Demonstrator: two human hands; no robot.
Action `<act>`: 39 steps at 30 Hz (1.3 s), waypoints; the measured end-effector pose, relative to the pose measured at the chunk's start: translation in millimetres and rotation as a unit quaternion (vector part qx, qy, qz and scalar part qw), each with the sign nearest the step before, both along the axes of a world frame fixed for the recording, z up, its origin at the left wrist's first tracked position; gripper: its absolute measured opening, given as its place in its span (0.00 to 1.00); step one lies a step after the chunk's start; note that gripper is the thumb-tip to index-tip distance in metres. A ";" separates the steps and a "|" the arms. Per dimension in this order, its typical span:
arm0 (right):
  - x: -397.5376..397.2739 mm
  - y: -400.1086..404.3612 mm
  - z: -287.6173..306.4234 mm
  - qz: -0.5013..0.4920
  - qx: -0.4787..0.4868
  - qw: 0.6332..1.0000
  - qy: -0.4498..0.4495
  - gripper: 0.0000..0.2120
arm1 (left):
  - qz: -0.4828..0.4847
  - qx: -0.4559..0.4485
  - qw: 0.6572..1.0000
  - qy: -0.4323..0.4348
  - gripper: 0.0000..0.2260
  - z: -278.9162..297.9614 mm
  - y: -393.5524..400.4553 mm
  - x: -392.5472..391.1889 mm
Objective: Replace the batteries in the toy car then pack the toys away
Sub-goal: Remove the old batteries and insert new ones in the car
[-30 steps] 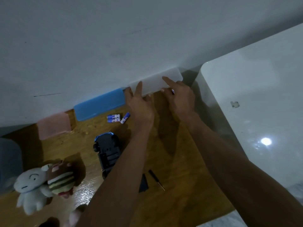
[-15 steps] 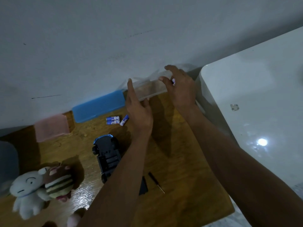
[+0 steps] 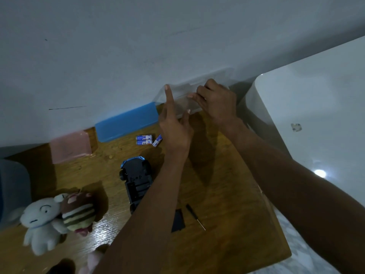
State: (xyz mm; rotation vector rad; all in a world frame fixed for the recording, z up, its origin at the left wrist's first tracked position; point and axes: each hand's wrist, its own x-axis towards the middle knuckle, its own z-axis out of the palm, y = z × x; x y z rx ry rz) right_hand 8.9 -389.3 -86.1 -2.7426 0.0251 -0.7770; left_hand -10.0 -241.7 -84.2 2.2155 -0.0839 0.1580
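So the toy car (image 3: pixel 136 180) is flipped on its back in the middle of the wooden table (image 3: pixel 227 194), battery bay open, with the little black cover (image 3: pixel 178 220) and a thin screwdriver (image 3: pixel 194 216) lying just beside each other nearer the person. Three blue-and-white batteries (image 3: pixel 148 139) sit loose up by the wall, so I'd say the swap is only half done at best: cover off, nothing refitted, nothing packed.

Both hands are busy at a clear plastic box (image 3: pixel 185 99) against the wall. The left hand (image 3: pixel 175 129) is spread, index finger pointing up along the box's left end, thumb on its front edge. The right hand (image 3: pixel 215 101) is curled over the lid with fingers pinching at it. It might have something small tucked in there, but it's too dim to tell.

Materials: the table is glossy varnished wood and the clear box is hard and see-through. A blue box (image 3: pixel 127 123) and a pink box (image 3: pixel 69 147) look frosted. Two soft plushies sit at the left edge, a white one (image 3: pixel 42 222) and a brown striped one (image 3: pixel 78 212), touching each other, still to be put away.
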 end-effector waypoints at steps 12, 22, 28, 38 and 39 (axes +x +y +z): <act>13.6 -7.0 -16.3 0.060 -0.070 0.995 0.042 0.20 | -0.004 0.003 1.000 0.000 0.38 0.4 -3.6 0.9; 0.2 -3.5 -16.0 0.034 -0.033 0.998 0.029 0.15 | 0.004 0.003 1.000 0.004 0.38 2.1 -2.8 -0.5; -9.1 4.8 -1.4 -0.002 0.080 0.997 -0.008 0.17 | 0.005 -0.006 1.000 0.002 0.39 3.6 -3.7 -1.1; -24.2 6.9 9.5 -0.047 0.016 0.999 0.001 0.09 | 0.014 0.001 1.000 0.026 0.34 5.7 -4.0 -0.5; -28.2 6.7 6.1 -0.048 0.012 0.999 0.005 0.09 | 0.009 0.015 1.000 0.021 0.31 5.5 -4.0 -0.2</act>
